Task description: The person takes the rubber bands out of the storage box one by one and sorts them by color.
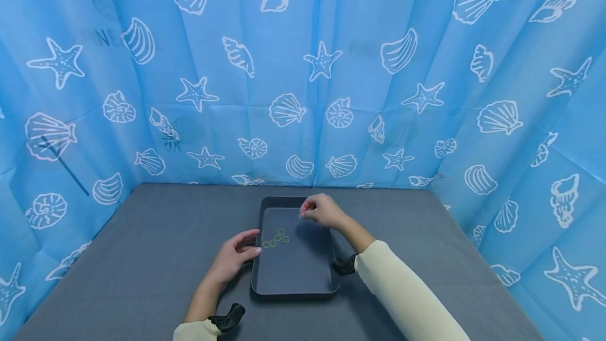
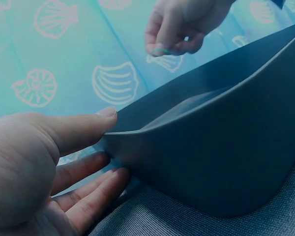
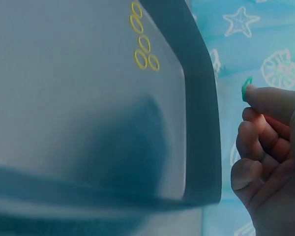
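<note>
A dark grey tray lies on the table with several thin yellow rings near its left side. My left hand is at the tray's left edge; in the left wrist view its thumb touches the rim and the other fingers of this hand extend, nearly straight, along the outer wall. Above the tray's far right corner, my right hand pinches a small green ring between thumb and forefinger. The right wrist view shows the other fingers of that hand curled below it.
A grey cloth covers the table around the tray. Behind the table and along its sides hangs a blue curtain with white shells and starfish. Each wrist carries a black strapped device, one at the left, one at the right.
</note>
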`<action>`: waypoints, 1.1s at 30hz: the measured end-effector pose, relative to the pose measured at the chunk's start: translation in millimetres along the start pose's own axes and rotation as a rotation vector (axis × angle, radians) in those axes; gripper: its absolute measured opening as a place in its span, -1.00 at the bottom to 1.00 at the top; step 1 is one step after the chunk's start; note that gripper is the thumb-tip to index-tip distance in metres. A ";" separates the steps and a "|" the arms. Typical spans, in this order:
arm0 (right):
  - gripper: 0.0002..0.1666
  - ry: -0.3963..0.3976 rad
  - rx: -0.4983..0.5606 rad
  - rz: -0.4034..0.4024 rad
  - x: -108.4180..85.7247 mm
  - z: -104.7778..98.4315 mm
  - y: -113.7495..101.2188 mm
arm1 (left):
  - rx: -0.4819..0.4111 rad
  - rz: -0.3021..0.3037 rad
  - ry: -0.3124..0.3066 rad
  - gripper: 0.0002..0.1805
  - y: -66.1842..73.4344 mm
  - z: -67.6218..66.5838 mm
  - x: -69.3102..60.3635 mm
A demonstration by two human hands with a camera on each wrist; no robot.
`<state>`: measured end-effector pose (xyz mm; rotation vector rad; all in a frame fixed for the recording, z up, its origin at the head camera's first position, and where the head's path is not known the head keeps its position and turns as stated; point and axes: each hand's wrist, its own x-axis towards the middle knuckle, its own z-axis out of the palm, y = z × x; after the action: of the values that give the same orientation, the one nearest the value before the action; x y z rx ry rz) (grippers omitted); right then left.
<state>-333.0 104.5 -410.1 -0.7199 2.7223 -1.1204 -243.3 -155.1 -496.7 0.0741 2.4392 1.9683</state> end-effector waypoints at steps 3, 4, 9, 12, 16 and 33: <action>-0.94 0.045 0.002 0.014 -3.5 -4.1 7.8 | 0.001 -0.001 0.000 -0.50 0.1 0.2 -0.4; -0.93 0.058 0.004 0.019 -4.8 -5.8 10.5 | 0.001 -0.003 0.000 -0.50 0.3 0.6 -0.6; -0.93 0.120 -0.009 0.051 -12.3 -13.1 25.6 | 0.001 -0.012 0.000 -0.50 0.7 1.0 -0.4; -0.92 0.138 -0.018 0.067 -16.5 -16.4 35.4 | -0.002 -0.012 0.000 -0.50 0.8 0.4 0.0; -0.91 0.146 -0.030 0.091 -22.4 -19.5 47.9 | 0.002 -0.016 0.003 -0.50 0.3 0.1 0.5; -0.89 0.141 -0.072 0.141 -42.4 -23.0 81.3 | -0.003 -0.009 0.006 -0.51 0.5 0.1 -0.5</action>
<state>-333.2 188.9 -452.7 -0.4638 2.8905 -1.0859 -242.9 -154.9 -496.2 0.0578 2.4355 1.9715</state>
